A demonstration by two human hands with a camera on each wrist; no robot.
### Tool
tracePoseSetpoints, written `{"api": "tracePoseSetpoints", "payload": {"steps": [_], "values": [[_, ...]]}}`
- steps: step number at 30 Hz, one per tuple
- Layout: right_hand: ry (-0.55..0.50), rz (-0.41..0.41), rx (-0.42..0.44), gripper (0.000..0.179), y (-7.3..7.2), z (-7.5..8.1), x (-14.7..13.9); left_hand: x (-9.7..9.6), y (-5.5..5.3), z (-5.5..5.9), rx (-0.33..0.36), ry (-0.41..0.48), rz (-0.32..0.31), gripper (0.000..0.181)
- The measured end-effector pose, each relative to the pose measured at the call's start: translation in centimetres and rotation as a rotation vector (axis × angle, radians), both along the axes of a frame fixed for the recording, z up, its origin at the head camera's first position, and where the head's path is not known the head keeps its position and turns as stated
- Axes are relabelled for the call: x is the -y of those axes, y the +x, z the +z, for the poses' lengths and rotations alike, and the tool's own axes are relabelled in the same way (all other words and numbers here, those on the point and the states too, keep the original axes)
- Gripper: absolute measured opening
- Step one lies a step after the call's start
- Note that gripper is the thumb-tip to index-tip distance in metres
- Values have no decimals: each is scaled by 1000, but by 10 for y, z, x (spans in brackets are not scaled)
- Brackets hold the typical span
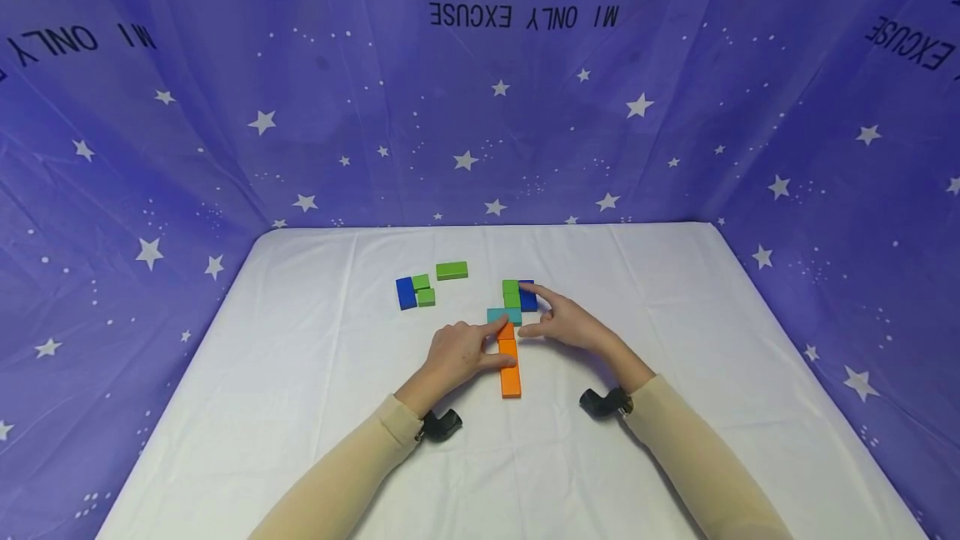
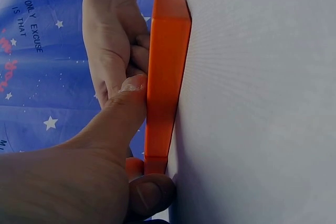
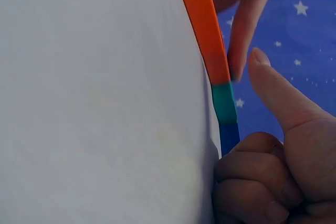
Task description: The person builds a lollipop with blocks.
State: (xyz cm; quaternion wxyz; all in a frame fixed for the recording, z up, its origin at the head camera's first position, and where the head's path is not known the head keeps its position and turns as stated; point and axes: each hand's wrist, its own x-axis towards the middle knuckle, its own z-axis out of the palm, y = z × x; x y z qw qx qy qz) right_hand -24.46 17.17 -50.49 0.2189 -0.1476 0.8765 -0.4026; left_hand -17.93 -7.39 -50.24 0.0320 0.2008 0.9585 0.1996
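Near the middle of the table, a long orange block (image 1: 511, 382) and a short orange block (image 1: 507, 332) lie end to end. A teal block (image 1: 495, 315) crosses their far end. Beyond it are two small green blocks (image 1: 511, 293) and, on their right, a blue block (image 1: 529, 302). My left hand (image 1: 459, 354) rests its thumb on the long orange block, its index fingertip where the teal and short orange blocks meet. My right hand (image 1: 573, 325) stretches its index finger to the green and blue blocks' top edge; its thumb points toward the orange row.
Further left lie another blue block (image 1: 406, 293), two small green blocks (image 1: 426, 298) and a longer green block (image 1: 452, 271). A white cloth (image 1: 315, 407) covers the table. Purple star-patterned curtains (image 1: 405, 132) hang behind and at both sides.
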Motion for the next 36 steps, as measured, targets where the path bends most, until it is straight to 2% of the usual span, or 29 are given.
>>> {"api": "tracePoseSetpoints", "payload": {"steps": [4, 12, 24, 36], "values": [[-20, -4, -4, 94, 7, -1, 5, 0, -1, -1, 9, -7, 3, 82], [-6, -11, -69, 86, 13, -5, 9, 0, 1, 0, 12, 4, -4, 82], [30, -47, -104, 84, 16, -6, 14, 0, 1, 0, 7, 18, 3, 81], [45, -52, -87, 84, 15, -4, 16, 2, 0, -1, 14, 65, 10, 82]]}}
